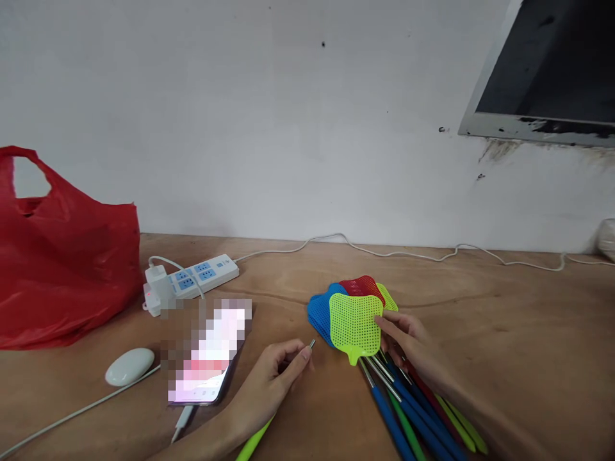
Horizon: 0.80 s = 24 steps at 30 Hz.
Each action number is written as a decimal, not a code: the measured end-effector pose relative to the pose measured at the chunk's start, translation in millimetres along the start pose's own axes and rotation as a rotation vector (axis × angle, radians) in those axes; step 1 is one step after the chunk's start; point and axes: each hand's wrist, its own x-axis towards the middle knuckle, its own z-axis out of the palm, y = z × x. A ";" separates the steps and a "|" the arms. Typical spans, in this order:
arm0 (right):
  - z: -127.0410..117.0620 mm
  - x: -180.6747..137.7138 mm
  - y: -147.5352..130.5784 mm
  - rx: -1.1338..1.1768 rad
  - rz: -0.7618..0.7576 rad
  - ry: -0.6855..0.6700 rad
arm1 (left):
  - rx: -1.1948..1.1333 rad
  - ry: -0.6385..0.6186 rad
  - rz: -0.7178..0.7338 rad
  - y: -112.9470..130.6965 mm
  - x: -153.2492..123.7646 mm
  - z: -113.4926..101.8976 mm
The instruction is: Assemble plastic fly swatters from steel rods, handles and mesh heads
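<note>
My left hand (pixel 273 378) is closed around a thin metal rod with a green handle (pixel 254 442); the rod's tip (pixel 312 344) sticks out past my fingers. My right hand (pixel 408 339) rests on a stack of fly swatters, its fingers touching the edge of the top yellow-green swatter head (pixel 354 325). Blue (pixel 318 314) and red (pixel 360 286) swatter heads fan out beneath it. Their metal shafts and blue, green and red handles (pixel 408 410) run toward me under my right wrist.
A red plastic bag (pixel 62 256) sits at the left on the wooden table (pixel 504 320). A white power strip (pixel 192 278), a phone (pixel 206 358) on a cable and a white oval object (pixel 129 366) lie near it. A white cable (pixel 408 254) runs along the wall.
</note>
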 end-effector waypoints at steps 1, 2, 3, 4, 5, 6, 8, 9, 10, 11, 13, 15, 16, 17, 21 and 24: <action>1.1 -0.5 0.3 -0.004 -0.004 -0.010 | 0.002 0.001 0.004 0.2 -0.3 0.2; 2.2 -1.1 0.5 -0.007 -0.009 -0.018 | 0.003 0.002 0.008 0.5 -0.7 0.5; 3.4 -1.8 0.3 -0.009 -0.018 -0.030 | 0.004 0.003 0.013 0.8 -1.2 0.7; 4.5 -2.5 -0.3 -0.009 -0.021 -0.061 | 0.007 0.006 0.019 1.0 -1.8 0.9; 5.5 -3.2 -1.4 -0.001 -0.019 -0.108 | 0.012 0.010 0.024 0.9 -2.4 1.2; 6.3 -3.8 -3.0 0.015 -0.014 -0.166 | 0.018 0.014 0.032 0.7 -3.0 1.6; 6.6 -4.6 -6.5 0.059 -0.018 -0.262 | 0.030 0.037 0.048 -0.3 -3.8 2.6; 6.0 -4.7 -8.1 0.081 -0.033 -0.277 | 0.030 0.048 0.050 -0.9 -3.9 3.1; 4.9 -4.6 -9.1 0.098 -0.055 -0.269 | 0.025 0.054 0.045 -1.4 -3.9 3.6; 3.6 -4.4 -9.6 0.108 -0.080 -0.244 | 0.015 0.055 0.034 -1.7 -3.7 3.8; 0.8 -3.8 -8.9 0.102 -0.106 -0.200 | -0.010 0.054 0.017 -1.7 -3.1 3.9; -0.7 -3.8 -6.9 0.079 -0.102 -0.173 | -0.032 0.084 0.025 -1.4 -1.9 3.2; -0.7 -4.2 -5.9 0.066 -0.095 -0.165 | -0.049 0.101 0.020 -1.6 -1.0 2.7; -0.3 -4.8 -5.2 0.055 -0.087 -0.163 | -0.079 0.113 0.000 -2.2 0.2 2.2; 3.5 -8.3 -5.3 0.029 -0.065 -0.214 | -0.338 0.087 -0.111 -8.2 7.4 0.9; 6.3 -11.2 -5.5 -0.002 -0.042 -0.260 | -0.475 0.087 -0.100 -10.3 11.1 1.2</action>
